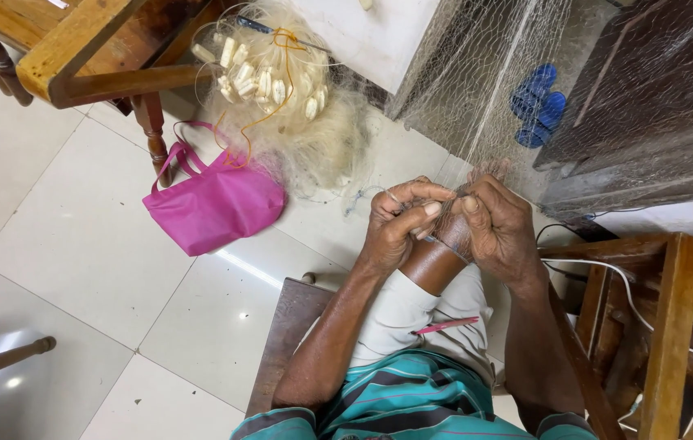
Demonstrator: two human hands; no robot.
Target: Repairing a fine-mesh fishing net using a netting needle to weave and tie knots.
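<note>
Both hands, left hand (402,224) and right hand (499,228), pinching fine fishing net (485,90) above raised knee (444,253).

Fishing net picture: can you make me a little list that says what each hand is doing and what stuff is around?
left hand: fingers pinched on the fine fishing net, over the raised knee
right hand: pinching the same net, close against the left hand
net: stretches up and away from the hands
net pile: bundled on the floor with pale floats
pink bag: on the white tiles, beside the pile
pink stick: lies on the lap
blue sandals: behind the net
</note>
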